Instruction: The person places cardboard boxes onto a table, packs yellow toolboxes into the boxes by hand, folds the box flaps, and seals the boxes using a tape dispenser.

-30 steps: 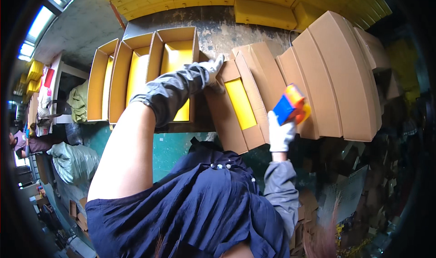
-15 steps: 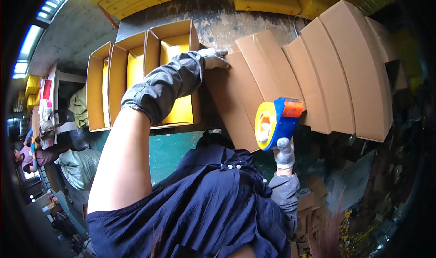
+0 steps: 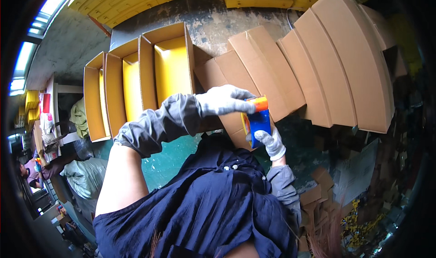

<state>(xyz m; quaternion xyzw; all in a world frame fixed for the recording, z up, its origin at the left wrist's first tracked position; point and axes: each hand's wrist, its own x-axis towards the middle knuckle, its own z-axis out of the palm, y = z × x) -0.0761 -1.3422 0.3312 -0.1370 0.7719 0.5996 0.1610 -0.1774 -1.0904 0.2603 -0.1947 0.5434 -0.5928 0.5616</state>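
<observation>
My right hand (image 3: 271, 144), in a pale glove, is closed round a blue tape dispenser (image 3: 260, 125) with an orange front piece and a yellow side. The dispenser is held upright in front of my body. My gloved left hand (image 3: 225, 100) reaches across from the left, fingers stretched out, their tips against the orange piece. Whether they pinch a strip of tape is too small to tell. Behind both hands is a closed brown carton (image 3: 236, 69), leaning against a row of cartons (image 3: 265, 62).
Tall open cartons (image 3: 170, 69) with yellow insides stand side by side on the left. More closed cartons (image 3: 349, 58) continue to the right. Yellow stacked goods (image 3: 131, 1) line the back. Cardboard scraps (image 3: 318, 192) lie low on the right. Another person (image 3: 34, 171) is at the far left.
My left hand has left the carton's top edge and come down to the tape dispenser. My right hand has moved the dispenser left and turned it more upright.
</observation>
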